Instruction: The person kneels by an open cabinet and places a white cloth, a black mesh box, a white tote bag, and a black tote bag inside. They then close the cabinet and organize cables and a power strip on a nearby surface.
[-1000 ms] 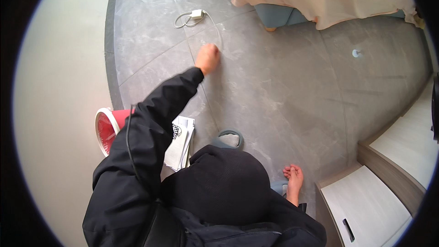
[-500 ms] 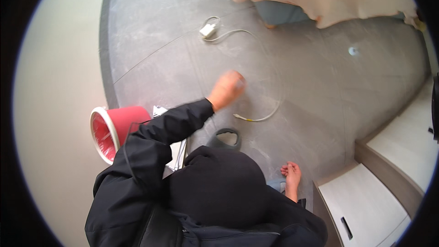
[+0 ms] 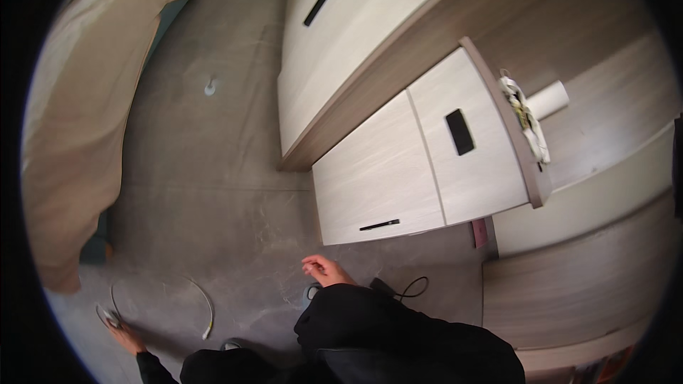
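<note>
At the lower left, my left hand (image 3: 126,338) has its fingers closed around a small white charger (image 3: 111,318) on the grey floor. From there a thin white cable (image 3: 210,306) loops to the right and ends in a small plug near my dark clothing. My right hand (image 3: 326,270) hovers in front of my body at the lower middle. Its fingers are loosely bent and somewhat apart, with nothing visible in them. Just below it shows part of a blue-grey object (image 3: 309,296), mostly hidden by my sleeve.
A pale wooden cabinet (image 3: 380,178) stands ahead right of my right hand, with a black phone-like slab (image 3: 459,132) on it. A black cord (image 3: 420,284) lies by the sleeve. Beige cloth (image 3: 92,121) hangs at the left. A small white object (image 3: 210,88) is on the floor.
The view has swung right, bringing the cabinets to the middle. My left hand has moved from above bare floor to the charger. My right hand stays low, loosely bent.
</note>
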{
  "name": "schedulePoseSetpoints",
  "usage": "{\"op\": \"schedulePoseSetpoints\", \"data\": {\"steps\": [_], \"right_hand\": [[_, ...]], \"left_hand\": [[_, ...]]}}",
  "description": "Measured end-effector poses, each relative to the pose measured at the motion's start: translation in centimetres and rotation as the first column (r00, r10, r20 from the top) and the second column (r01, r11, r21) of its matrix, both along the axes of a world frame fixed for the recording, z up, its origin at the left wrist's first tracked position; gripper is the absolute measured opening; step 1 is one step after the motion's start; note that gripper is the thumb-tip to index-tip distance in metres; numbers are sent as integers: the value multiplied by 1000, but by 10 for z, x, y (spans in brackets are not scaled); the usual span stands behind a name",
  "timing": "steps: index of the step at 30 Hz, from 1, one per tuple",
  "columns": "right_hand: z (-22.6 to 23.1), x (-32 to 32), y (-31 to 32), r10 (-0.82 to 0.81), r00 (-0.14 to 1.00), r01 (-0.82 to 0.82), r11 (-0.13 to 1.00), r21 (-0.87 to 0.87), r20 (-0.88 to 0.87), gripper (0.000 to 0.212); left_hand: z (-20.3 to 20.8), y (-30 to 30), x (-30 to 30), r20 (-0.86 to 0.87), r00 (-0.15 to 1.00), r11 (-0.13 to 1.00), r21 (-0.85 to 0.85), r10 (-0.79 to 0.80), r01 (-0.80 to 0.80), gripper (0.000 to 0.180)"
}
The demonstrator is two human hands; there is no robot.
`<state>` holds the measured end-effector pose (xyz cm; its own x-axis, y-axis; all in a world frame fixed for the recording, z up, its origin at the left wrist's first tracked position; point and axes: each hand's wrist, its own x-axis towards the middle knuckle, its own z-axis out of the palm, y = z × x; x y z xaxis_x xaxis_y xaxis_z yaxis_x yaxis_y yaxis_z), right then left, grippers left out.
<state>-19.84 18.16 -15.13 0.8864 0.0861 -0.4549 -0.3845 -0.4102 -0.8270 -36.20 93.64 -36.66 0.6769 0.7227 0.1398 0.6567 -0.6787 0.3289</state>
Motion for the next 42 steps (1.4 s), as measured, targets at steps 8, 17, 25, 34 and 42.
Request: {"op": "schedulePoseSetpoints", "data": {"steps": [8, 17, 25, 34, 42], "right_hand": [[177, 20, -30, 117, 905, 24, 946, -323, 409, 23], [418, 17, -29, 401, 416, -14, 900, -436, 816, 21], [527, 73, -95, 162, 484, 540, 718, -440, 860, 34], [498, 96, -99, -158, 431, 601, 784, -152, 889, 12], [500, 91, -192, -636, 244, 547, 714, 438, 732, 16]], "left_hand": [[39, -68, 85, -310, 928, 961, 240, 208, -136, 57], [242, -216, 229, 143, 813, 555, -662, -565, 503, 47], [480, -445, 332, 626, 622, 68, -677, -470, 733, 25], [645, -591, 332, 802, 115, -273, -329, -587, 904, 16], [715, -692, 386, 686, -407, -392, 191, -602, 900, 35]]}}
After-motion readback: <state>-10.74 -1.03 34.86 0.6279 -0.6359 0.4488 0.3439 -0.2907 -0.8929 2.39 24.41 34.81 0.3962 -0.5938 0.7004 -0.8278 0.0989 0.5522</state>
